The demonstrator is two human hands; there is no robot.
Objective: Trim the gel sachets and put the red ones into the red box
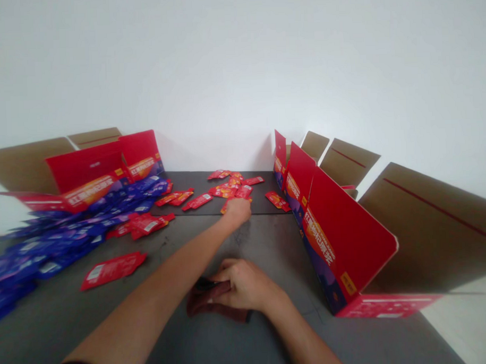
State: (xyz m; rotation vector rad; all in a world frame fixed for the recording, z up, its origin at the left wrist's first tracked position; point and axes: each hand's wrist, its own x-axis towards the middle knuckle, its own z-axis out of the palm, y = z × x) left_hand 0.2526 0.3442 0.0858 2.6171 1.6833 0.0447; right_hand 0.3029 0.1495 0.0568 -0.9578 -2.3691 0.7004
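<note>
Stretched forward to the loose red sachets [223,190], my left hand [238,211] is closed over a red sachet [225,206] whose ends show on both sides of the hand. Its fingertips are partly hidden from me. Nearer to me, my right hand [246,283] is closed on a limp, folded cloth [217,306], dark reddish-brown, low over the grey table [272,340]. A single red sachet [112,270] lies flat to the left of my left forearm.
Blue sachets [70,244] lie in a wide pile on the left, with red ones [146,225] at its edge. Behind the pile stand open red cartons [93,174]. More open cartons [328,232] line the right side, flaps up. A white wall [239,70] closes off the back.
</note>
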